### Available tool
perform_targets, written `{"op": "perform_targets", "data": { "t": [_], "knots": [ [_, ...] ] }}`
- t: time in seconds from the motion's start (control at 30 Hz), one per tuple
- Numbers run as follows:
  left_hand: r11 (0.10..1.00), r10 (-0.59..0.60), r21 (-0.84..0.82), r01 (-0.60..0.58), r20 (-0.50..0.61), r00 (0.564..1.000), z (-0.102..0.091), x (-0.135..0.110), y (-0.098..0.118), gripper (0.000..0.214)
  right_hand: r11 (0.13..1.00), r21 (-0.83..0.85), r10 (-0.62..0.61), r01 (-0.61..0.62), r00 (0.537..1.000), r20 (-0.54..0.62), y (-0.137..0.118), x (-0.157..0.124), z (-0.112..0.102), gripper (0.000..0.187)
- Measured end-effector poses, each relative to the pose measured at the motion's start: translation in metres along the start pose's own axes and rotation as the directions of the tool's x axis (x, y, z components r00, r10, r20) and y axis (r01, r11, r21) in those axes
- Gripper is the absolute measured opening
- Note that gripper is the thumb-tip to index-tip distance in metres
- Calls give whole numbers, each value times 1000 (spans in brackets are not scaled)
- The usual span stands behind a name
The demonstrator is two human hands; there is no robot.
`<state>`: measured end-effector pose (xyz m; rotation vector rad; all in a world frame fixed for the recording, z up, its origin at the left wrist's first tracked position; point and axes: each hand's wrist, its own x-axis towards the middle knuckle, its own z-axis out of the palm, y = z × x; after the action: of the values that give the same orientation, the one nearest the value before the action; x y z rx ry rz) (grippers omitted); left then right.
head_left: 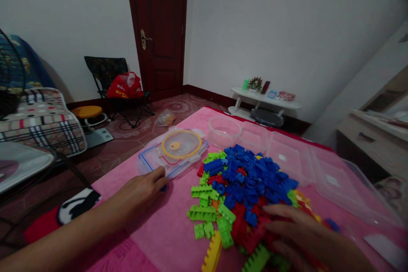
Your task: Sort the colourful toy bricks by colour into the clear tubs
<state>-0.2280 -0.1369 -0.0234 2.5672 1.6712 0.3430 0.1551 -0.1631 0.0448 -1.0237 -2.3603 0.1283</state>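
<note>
A heap of toy building bricks lies on the pink cloth, with blue bricks (251, 174) on top and green bricks (202, 212) spread along its near left side. Red bricks (239, 221) show lower down, and a long yellow brick (212, 253) lies at the front. My left hand (149, 185) rests left of the heap, by the stacked clear lids (181, 144), its fingers curled on a small blue brick (163, 188), mostly hidden. Over the right front of the heap, my right hand (293, 229) has its fingers stretched out and apart, touching red bricks; it is slightly blurred.
A round clear container (225, 131) and several rectangular clear containers (290, 153) line the table's far side. Beyond are a low white stand (266, 97), a red door (159, 29) and a folding chair with a red bag (126, 86). A drawer unit (366, 136) stands at right.
</note>
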Motion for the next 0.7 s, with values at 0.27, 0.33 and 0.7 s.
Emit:
{"op": "perform_targets", "data": {
  "t": [0.27,0.33,0.7],
  "knots": [
    [905,271,-238,-353,-317,909,-19,40,49,27,931,-51,340,-360,913,-227,-10,-53,-37,16],
    [879,334,-203,-432,-386,860,-20,55,75,40,892,-56,423,-450,871,-251,-12,-64,-44,19],
    [496,860,-56,-867,-107,499,8,55,183,60,758,-127,647,-640,763,19,-33,-174,-57,48]
  ]
}}
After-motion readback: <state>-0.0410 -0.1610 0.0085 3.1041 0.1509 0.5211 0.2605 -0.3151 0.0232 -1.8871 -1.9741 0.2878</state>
